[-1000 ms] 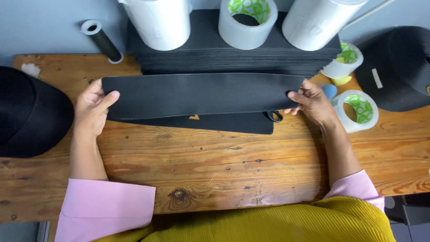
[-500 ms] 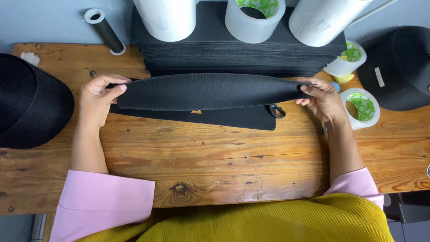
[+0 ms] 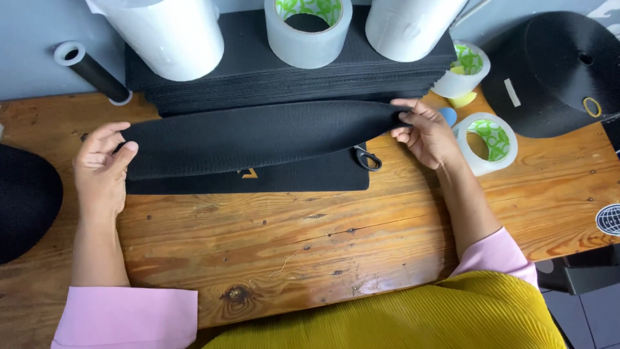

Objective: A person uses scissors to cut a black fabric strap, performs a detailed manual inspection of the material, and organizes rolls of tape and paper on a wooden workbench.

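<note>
Fabric strip (image 3: 258, 136) spans the frame's middle above our wooden bench (image 3: 310, 245); it has bowed fuller since half a second ago. Left hand (image 3: 100, 168) fingers pinch its left end, right hand (image 3: 426, 132) fingers clamp its right end (scissors (image 3: 367, 157) lie just below).

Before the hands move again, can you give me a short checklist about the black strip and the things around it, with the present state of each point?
1. Left hand grips the strip at its end: ok.
2. Right hand pinches the other end: ok.
3. Strip flat: not ok, it bows between the hands.
4. Second strip lies on the table beneath: ok.
5. Scissors out of the way: not ok, the handle shows beside the lower strip's right end.
6. Blades closed: cannot tell, hidden.
</note>
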